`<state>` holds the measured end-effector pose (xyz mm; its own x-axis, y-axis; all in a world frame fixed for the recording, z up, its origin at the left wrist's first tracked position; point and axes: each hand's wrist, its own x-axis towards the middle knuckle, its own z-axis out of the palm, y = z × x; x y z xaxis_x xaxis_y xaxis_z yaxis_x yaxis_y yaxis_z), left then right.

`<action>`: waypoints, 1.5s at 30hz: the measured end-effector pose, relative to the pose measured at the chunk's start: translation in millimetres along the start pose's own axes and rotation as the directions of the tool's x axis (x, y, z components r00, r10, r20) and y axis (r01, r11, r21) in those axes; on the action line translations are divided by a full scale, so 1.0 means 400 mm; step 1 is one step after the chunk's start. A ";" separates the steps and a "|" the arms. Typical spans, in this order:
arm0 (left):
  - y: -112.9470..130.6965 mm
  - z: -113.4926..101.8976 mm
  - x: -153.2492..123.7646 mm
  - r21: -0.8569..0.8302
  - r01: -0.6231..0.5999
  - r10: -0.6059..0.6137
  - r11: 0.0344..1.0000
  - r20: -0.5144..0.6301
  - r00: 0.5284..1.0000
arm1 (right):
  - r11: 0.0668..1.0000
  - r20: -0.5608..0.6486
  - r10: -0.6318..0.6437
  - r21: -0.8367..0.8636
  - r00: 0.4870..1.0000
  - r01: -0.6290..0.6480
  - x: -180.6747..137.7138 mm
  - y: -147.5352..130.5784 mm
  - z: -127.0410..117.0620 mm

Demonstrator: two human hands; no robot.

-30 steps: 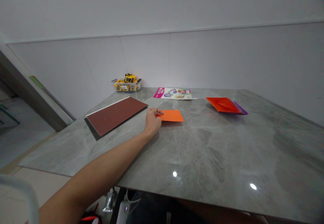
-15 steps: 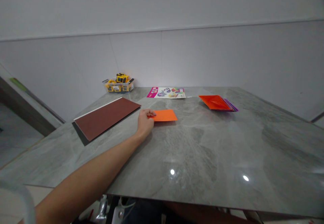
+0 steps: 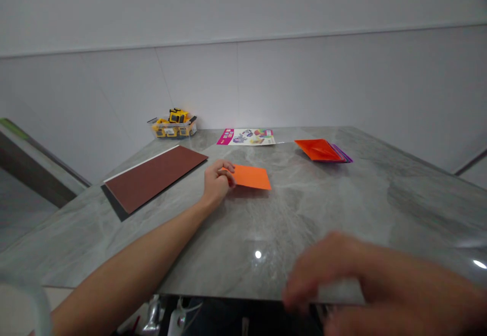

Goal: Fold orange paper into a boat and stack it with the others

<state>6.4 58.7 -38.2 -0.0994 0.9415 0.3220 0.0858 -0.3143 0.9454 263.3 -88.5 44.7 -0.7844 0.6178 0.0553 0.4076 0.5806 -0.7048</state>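
An orange sheet of paper lies near the middle of the grey marbled table, its right edge slightly raised. My left hand has closed on the sheet's left edge between thumb and fingers. Low on the right, over the table's front edge, my right hand is blurred by motion. Its fingers and thumb are apart, with a gap between them and nothing held.
Brown and dark sheets lie at left. Behind stand a clear tub with yellow toy vehicles and a colourful printed sheet. A stack of coloured paper, red-orange on top, rests at right back.
My right hand has come into view from the lower right. The orange paper has turned a little, its right end now nearer me, while my left hand keeps hold of it.
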 end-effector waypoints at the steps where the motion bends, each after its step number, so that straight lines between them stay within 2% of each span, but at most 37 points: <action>1: 0.009 -0.001 -0.007 -0.035 -0.001 0.002 0.999 0.027 1.000 | 0.999 -0.189 0.021 0.028 0.982 -0.016 0.032 0.012 -0.048; 2: 0.017 -0.002 -0.015 -0.070 -0.008 0.011 0.997 0.046 0.999 | 0.998 -0.369 0.058 0.055 0.928 -0.041 0.069 0.037 -0.085; 3: 0.025 -0.004 -0.023 -0.107 -0.017 0.024 0.994 0.062 0.998 | 0.990 -0.499 0.130 0.114 0.857 -0.084 0.108 0.072 -0.109; 4: 0.033 -0.006 -0.031 -0.144 -0.025 0.036 0.989 0.079 0.996 | 0.970 -0.562 0.216 0.213 0.798 -0.113 0.146 0.114 -0.119; 5: 0.040 -0.008 -0.038 -0.181 -0.030 0.048 0.983 0.095 0.994 | 0.926 -0.548 0.312 0.359 0.776 -0.119 0.181 0.157 -0.115; 6: 0.046 -0.009 -0.045 -0.214 -0.029 0.056 0.976 0.119 0.991 | 0.841 -0.471 0.398 0.529 0.787 -0.108 0.211 0.198 -0.101; 8: 0.057 -0.007 -0.056 -0.264 -0.016 0.063 0.964 0.169 0.984 | 0.782 -0.370 0.398 0.614 0.839 -0.101 0.251 0.256 -0.054; 11: 0.069 0.007 -0.067 -0.306 -0.019 0.083 0.952 0.199 0.977 | 0.709 -0.205 0.293 0.702 0.934 -0.068 0.268 0.274 0.018; 13: 0.073 0.023 -0.072 -0.322 -0.047 0.098 0.946 0.144 0.985 | 0.531 -0.138 0.224 0.847 0.965 -0.002 0.264 0.261 0.045; 15: 0.073 0.042 -0.079 -0.331 -0.049 0.076 0.942 0.071 0.995 | 0.432 -0.237 0.262 0.896 0.936 0.106 0.260 0.250 0.055; 16: 0.071 0.052 -0.083 -0.344 -0.001 0.029 0.939 0.078 0.997 | 0.413 -0.297 0.305 0.897 0.905 0.156 0.259 0.248 0.055; 17: 0.068 0.061 -0.089 -0.362 0.085 -0.043 0.928 0.122 0.992 | 0.409 -0.358 0.349 0.890 0.866 0.203 0.259 0.248 0.054; 19: 0.063 0.075 -0.100 -0.414 0.338 -0.223 0.845 0.301 0.927 | 0.405 -0.425 0.394 0.876 0.815 0.261 0.261 0.253 0.050; 21: 0.062 0.084 -0.109 -0.452 0.482 -0.318 0.751 0.392 0.863 | 0.374 -0.418 0.384 0.886 0.823 0.276 0.261 0.256 0.046; 25: 0.070 0.086 -0.113 -0.524 0.588 -0.427 0.616 0.405 0.808 | 0.282 -0.307 0.325 0.934 0.895 0.218 0.252 0.248 0.048; 28: 0.071 0.078 -0.102 -0.520 0.587 -0.481 0.621 0.339 0.809 | 0.353 -0.281 0.289 0.920 0.915 0.171 0.244 0.242 0.058; 32: 0.059 0.064 -0.085 -0.498 0.495 -0.479 0.712 0.171 0.861 | 0.592 -0.260 0.177 0.799 0.949 0.109 0.238 0.240 0.071; 34: 0.055 0.061 -0.088 -0.380 0.404 -0.411 0.832 0.067 0.909 | 0.755 -0.379 0.223 0.650 0.898 0.087 0.236 0.237 0.073; 36: 0.055 0.063 -0.103 -0.181 0.273 -0.278 0.945 -0.004 0.961 | 0.911 -0.567 0.246 0.412 0.786 0.012 0.231 0.231 0.073; 37: 0.057 0.065 -0.115 -0.100 0.212 -0.213 0.972 0.003 0.977 | 0.960 -0.630 0.204 0.280 0.749 -0.025 0.228 0.226 0.073; 38: 0.060 0.067 -0.127 -0.064 0.176 -0.173 0.982 0.047 0.984 | 0.987 -0.655 0.132 0.158 0.744 -0.035 0.224 0.221 0.073; 40: 0.069 0.069 -0.149 -0.080 0.149 -0.134 0.986 0.166 0.977 | 0.999 -0.593 -0.050 -0.013 0.803 0.052 0.218 0.210 0.077; 42: 0.076 0.068 -0.161 -0.093 0.155 -0.133 0.984 0.210 0.969 | 0.980 -0.484 -0.200 -0.078 0.852 0.185 0.214 0.200 0.084; 45: 0.083 0.060 -0.159 -0.043 0.120 -0.109 0.992 0.194 0.975 | 0.960 -0.387 -0.280 -0.102 0.879 0.260 0.214 0.193 0.093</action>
<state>39.3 -8.8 -28.6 0.0862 0.9758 0.2011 0.0301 -0.2043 0.9785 210.2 -10.5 -31.2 -0.6223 0.5857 0.5193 0.2350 0.7726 -0.5898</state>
